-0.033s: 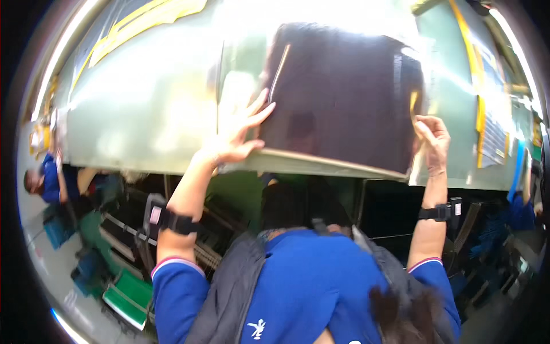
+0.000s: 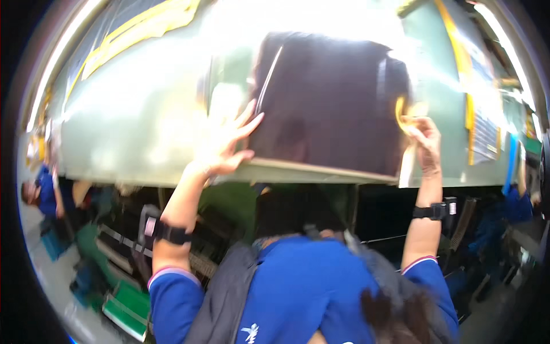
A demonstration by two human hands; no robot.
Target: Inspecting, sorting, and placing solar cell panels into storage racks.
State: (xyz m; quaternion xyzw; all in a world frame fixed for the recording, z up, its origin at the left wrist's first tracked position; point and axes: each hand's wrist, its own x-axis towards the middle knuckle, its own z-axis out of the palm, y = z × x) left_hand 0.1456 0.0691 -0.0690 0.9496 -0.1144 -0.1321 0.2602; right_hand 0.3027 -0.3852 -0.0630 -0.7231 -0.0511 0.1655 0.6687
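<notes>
A dark, glossy rectangular panel [image 2: 332, 103] lies flat near the front edge of the table. My left hand [image 2: 220, 143] is spread at its left side, with fingertips against or just over that edge; glare hides exact contact. At the panel's right edge, my right hand [image 2: 427, 140] pinches a thin yellow strip [image 2: 400, 112], which looks like tape. The strip curves from the panel's edge into my fingertips. A pale band [image 2: 323, 168] runs along the panel's near edge.
The pale green table [image 2: 137, 126] carries strong glare. Yellow-edged sheets [image 2: 143, 26] lie at the far left, and a printed sheet [image 2: 484, 126] with yellow edging at the right. A green-topped stool [image 2: 127, 307] stands lower left. A co-worker in blue [image 2: 46, 189] is at far left.
The yellow strip now bows out more from the panel's right edge near my right fingers. My left hand stays spread at the left edge. The whole view has shifted slightly.
</notes>
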